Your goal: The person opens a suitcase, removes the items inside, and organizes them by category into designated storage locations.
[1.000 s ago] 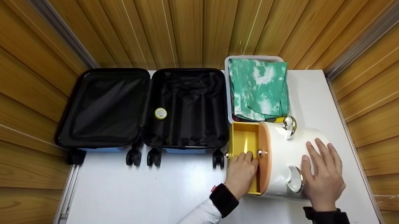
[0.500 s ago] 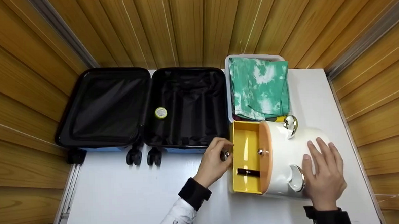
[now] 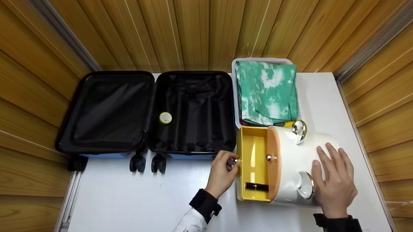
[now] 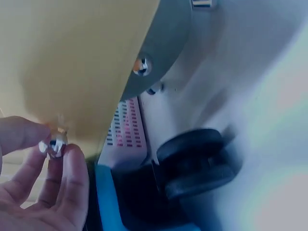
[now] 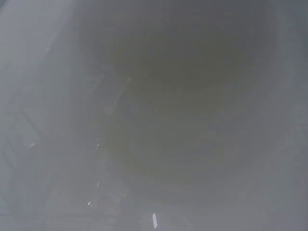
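Observation:
A white box-shaped cabinet with an orange front lies on the table, its yellow drawer pulled out to the left. Inside the drawer, near its lower end, is a dark tube that looks like a lipstick. My left hand is at the drawer's front; in the left wrist view its thumb and fingers pinch the shiny drawer knob. Fingers spread, my right hand rests on the cabinet's white body. The right wrist view shows only a blurred pale surface.
An open black-lined suitcase stands left, a small round tin in it. Its wheels stick out towards me. Behind the cabinet, a white basket holds green-and-white tie-dyed cloth. Wooden-slat walls enclose the table.
My left hand has left the inside of the drawer and taken hold of its knob, uncovering the dark tube. The tube has since rolled slightly towards me. My right hand has stayed put.

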### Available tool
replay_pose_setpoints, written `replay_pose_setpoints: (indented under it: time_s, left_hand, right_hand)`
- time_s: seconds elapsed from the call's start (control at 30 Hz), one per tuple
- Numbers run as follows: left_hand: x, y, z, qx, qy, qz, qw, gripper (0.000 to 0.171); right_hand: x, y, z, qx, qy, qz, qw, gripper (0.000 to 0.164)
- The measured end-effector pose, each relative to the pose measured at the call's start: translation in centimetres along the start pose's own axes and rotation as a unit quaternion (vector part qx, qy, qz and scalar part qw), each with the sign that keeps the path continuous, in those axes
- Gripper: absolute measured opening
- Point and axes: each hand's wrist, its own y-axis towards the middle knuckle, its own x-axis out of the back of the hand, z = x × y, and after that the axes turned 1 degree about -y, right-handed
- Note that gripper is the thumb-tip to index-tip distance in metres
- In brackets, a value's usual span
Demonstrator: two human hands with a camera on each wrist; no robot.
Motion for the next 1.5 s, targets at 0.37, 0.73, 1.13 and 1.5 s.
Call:
replay_pose_setpoints:
  time_s: [0.37,0.73,1.13,1.5]
  left_hand:
    - [-4.5,0.2,-1.1,-0.04,0.045,-0.022,0.9979,0.015]
    - [-6.8,0.0,-1.6,-0.04,0.076,-0.004,0.9963,0.027]
    - [-7.5,0.5,3.7,0.061,0.115,0.122,0.9839,0.027]
    - [-8.7,0.9,3.0,0.057,0.211,0.089,0.9717,0.011]
  right_hand:
    - [0.0,-0.1,0.1,-0.004,-0.007,-0.002,1.0,0.039]
    - [-0.2,0.1,0.0,0.017,0.013,-0.012,1.0,0.036]
    - [0.2,-0.1,-0.6,0.018,-0.007,0.017,1.0,0.049]
    - [0.5,0.7,-0.4,0.061,-0.04,0.057,0.996,0.065]
